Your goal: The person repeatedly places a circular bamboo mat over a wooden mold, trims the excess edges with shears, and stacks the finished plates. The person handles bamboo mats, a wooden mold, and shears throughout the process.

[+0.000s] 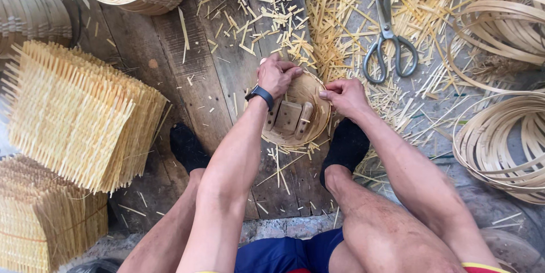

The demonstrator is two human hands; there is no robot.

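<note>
Head view shows left hand (pixel 277 75) and right hand (pixel 344 94) pinching the basket (pixel 309 115) rim at 12 o'clock, scissors (pixel 389 37) at 2 o'clock for trimming.

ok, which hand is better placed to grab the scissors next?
Probably the right hand: it sits on the round basket rim nearest the scissors, which lie off to its side. The left hand grips the far rim, farther away.

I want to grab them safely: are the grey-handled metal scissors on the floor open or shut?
Shut: the grey-handled metal scissors lie with blades together in one line, handle loops side by side.
</note>
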